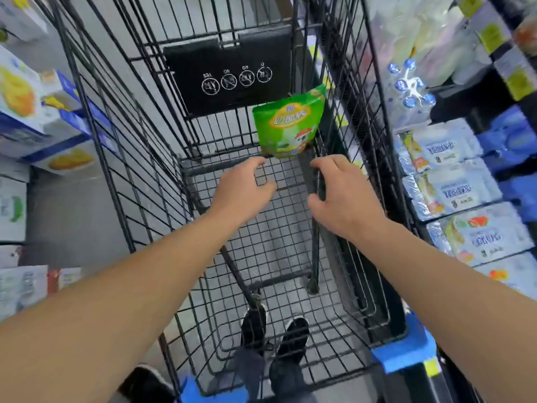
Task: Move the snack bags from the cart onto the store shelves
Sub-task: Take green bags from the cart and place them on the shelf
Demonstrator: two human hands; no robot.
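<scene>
While we look down into the black wire cart (151, 158), both our bare arms reach forward over its basket. Our left hand (242, 193) and our right hand (344, 196) hover side by side with a gap between them, fingers loosely curved and spread, neither one holding or touching anything we can make out. Just beyond the fingertips, 1 green snack bag (289, 123) stands nearly upright at the far end of the basket, leaning against the wire near the right wall, below a black plastic flap (229, 71) printed with 4 round white symbols. Both hands sit near the bag but apart from it. Through the mesh floor we see 2 dark shoes (276, 335) on the grey floor. On our right, store shelves (453, 181) carry stacked pale blue multipacks and a wrapped bundle of blue-capped bottles (409, 85). On our left, white and blue boxes (40, 112) with yellow pictures are piled beside the cart. Blue plastic corner pieces (404, 356) mark the cart's near edge.
</scene>
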